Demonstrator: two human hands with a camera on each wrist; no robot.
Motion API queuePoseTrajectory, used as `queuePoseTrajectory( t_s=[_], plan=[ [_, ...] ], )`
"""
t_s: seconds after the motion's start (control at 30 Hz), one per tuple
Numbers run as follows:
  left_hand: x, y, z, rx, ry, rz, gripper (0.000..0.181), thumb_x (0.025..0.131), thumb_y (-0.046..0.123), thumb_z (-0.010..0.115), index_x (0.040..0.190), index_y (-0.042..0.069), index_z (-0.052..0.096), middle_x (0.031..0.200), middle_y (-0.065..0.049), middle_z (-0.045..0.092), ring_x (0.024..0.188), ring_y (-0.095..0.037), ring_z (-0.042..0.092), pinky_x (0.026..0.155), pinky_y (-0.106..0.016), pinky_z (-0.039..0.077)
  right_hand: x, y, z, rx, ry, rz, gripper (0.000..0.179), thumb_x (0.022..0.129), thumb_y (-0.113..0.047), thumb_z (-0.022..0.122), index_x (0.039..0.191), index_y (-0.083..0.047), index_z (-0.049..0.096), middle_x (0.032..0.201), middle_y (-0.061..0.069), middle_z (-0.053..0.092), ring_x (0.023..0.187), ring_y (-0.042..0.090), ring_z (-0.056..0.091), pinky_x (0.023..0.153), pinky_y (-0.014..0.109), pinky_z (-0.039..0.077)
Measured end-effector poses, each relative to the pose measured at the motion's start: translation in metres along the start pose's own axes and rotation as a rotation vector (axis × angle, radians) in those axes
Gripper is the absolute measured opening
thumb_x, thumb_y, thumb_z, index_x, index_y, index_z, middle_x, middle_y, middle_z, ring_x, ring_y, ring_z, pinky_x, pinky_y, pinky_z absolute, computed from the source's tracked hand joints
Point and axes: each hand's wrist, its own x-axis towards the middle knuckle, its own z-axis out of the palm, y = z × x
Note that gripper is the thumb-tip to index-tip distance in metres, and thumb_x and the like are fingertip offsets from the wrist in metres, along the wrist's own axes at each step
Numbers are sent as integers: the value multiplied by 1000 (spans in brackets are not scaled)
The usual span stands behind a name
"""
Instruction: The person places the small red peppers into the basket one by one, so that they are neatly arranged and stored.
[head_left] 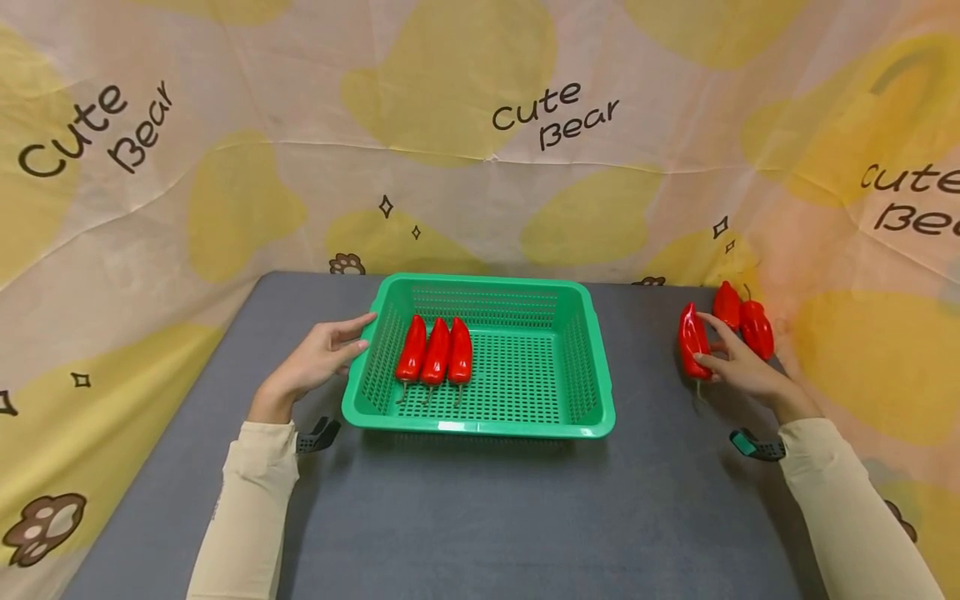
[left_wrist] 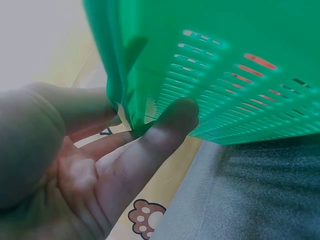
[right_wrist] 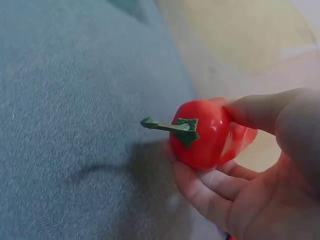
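Bench (head_left: 480,517) fills the lower frame. At centre: green perforated plastic basket (head_left: 480,429), three red peppers (head_left: 436,354) inside, left half. Your left hand (head_left: 318,358) touches its left rim, fingers relaxed. Right of centre, your right hand (head_left: 738,362) pinches a red chili pepper (head_left: 690,342), stem toward you. Two more peppers (head_left: 757,331) lie beyond; printed cloth (head_left: 480,200) behind.

Head pic bright; peppers (head_left: 437,354) glint; wrist pics hazy
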Motion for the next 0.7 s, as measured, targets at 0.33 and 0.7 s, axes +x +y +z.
queuePoseTrajectory(
  t_s=[0.33,0.7],
  plan=[
    [1,0,1,22,3,-7,59,105,17,56,159,9,33,165,-16,30,122,-32,60,72,-36,61,-1,-8,2,30,-9,-20,83,104,-20,56,164,-18,-1,147,36,28,117,31,48,80,25,60],
    [1,-1,-1,24,4,-6,58,105,18,55,159,10,34,165,-16,31,118,-23,61,70,-33,60,1,-15,1,86,19,-121,67,106,-14,51,164,-16,16,136,17,40,94,6,64,75,29,62]
  ],
)
